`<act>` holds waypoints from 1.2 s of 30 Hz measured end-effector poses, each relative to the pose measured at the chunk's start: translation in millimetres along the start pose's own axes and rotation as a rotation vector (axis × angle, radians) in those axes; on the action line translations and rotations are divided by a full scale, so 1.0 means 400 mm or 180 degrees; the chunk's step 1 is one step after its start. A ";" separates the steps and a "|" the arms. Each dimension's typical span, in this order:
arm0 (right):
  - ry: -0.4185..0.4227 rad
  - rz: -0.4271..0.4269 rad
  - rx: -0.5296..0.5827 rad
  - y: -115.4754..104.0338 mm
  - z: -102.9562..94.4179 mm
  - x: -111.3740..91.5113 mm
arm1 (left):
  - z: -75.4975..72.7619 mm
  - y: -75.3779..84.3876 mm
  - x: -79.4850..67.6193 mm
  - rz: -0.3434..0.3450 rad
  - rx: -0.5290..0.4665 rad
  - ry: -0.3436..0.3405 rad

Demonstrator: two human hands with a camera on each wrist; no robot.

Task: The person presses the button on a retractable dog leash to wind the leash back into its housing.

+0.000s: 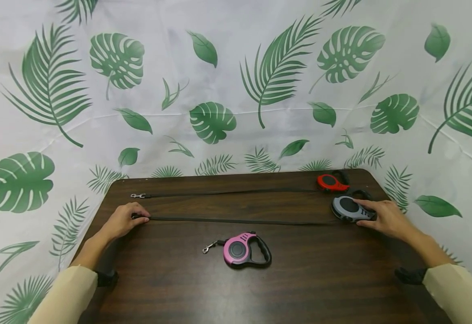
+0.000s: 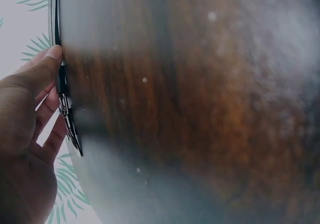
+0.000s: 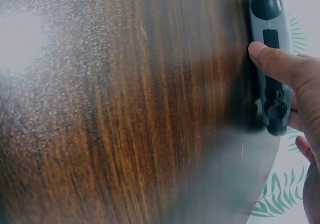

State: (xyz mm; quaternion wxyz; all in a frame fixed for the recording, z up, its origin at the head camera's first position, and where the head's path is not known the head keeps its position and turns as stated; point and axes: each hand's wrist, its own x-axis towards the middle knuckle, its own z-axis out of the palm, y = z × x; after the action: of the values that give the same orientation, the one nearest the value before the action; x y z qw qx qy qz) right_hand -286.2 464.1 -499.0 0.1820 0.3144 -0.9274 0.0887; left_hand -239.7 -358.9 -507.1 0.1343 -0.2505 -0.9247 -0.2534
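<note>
My left hand [image 1: 123,219] pinches the end of a black leash strap [image 1: 236,221] at the table's left side. In the left wrist view, the metal clip [image 2: 64,105] hangs from that strap below the thumb, beside the fingers. Pulled out nearly straight, the strap runs across to a grey retractable dog leash [image 1: 346,207] at the right. My right hand [image 1: 388,219] grips this leash's casing near its handle. In the right wrist view the casing [image 3: 286,28] stands edge-on, with the thumb lying along its near side.
Behind lies a red retractable leash [image 1: 327,182], its strap [image 1: 228,193] drawn out leftward to a metal clip [image 1: 138,195]. A pink retractable leash [image 1: 236,250] sits nearer the front, its clip [image 1: 209,247] close to the casing. Leaf-printed cloth [image 1: 228,81] hangs behind the brown table [image 1: 179,288].
</note>
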 end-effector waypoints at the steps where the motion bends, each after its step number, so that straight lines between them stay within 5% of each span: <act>1: -0.0003 0.0005 -0.0007 -0.001 -0.001 0.000 | 0.000 -0.001 0.000 -0.0003 0.0006 -0.0003; 22: -0.0255 0.0258 0.0079 -0.009 -0.009 0.001 | -0.006 -0.005 -0.010 0.0273 0.0235 -0.0026; 32: -0.0313 0.0196 0.0017 -0.008 -0.013 0.004 | -0.012 -0.005 -0.010 0.0054 0.0005 -0.0160; 36: -0.0383 0.0261 0.0017 -0.001 -0.013 0.005 | -0.024 -0.006 -0.009 -0.0234 -0.0189 -0.0290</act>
State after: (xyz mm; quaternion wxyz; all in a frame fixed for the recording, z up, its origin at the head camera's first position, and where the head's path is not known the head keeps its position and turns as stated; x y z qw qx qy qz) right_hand -285.9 464.3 -493.4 0.1213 0.2815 -0.9485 0.0796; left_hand -236.9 -367.4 -501.2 0.0752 -0.2315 -0.9305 -0.2738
